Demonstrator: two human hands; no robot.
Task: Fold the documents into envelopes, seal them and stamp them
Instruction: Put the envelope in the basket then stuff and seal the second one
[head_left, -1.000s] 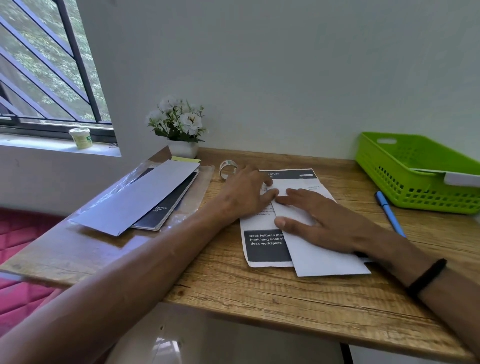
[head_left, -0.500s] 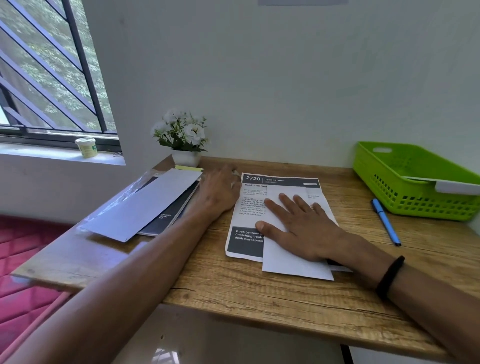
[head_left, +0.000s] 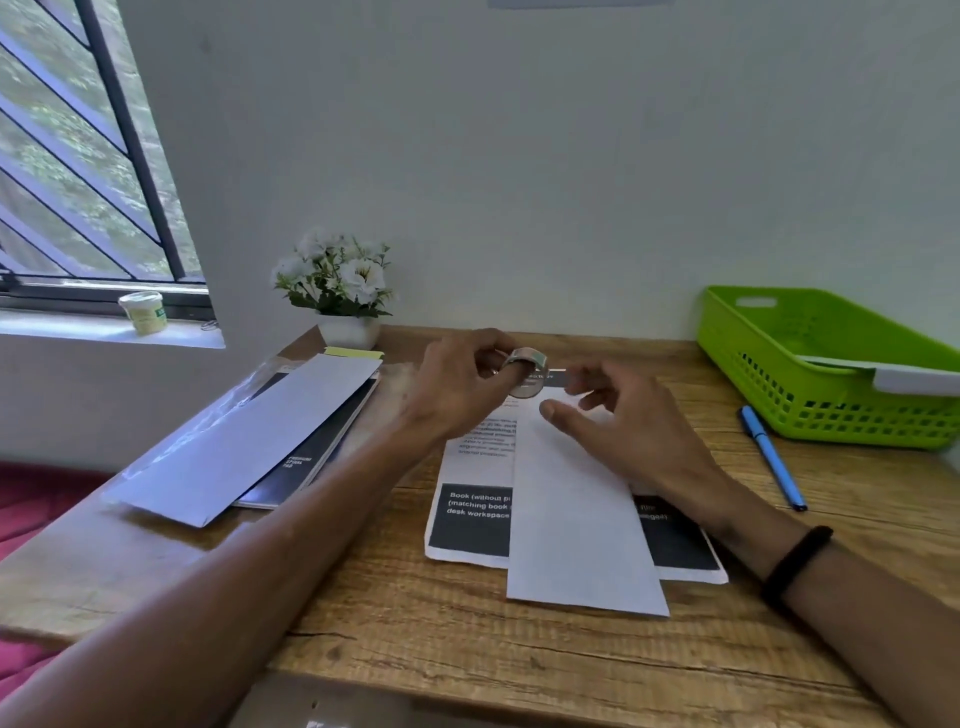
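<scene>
Tape handling: small clear roll of sticky tape (head_left: 527, 373) looked light, stiff ring; best held thru the core, free end prob clingy.
Envelope handling: long white paper envelope (head_left: 576, 514) thin, floppy, creases easily; take by the edges.
Look: envelope plain, lay lengthwise on printed black-and-white document (head_left: 470, 499), mid wooden desk (head_left: 467, 644).
Left hand (head_left: 457, 389): fingers curled, gripped the roll, held above the sheet's far end.
Right hand (head_left: 618, 415): fingers loosely curled beside the roll; tape end pinched or not, couldn't tell.

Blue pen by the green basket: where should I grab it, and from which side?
Grip the blue pen mid-barrel, coming from above with the right hand. It lies flat on the desk, apart from the green basket and the papers, so fingers probably fit on both long sides.
</scene>
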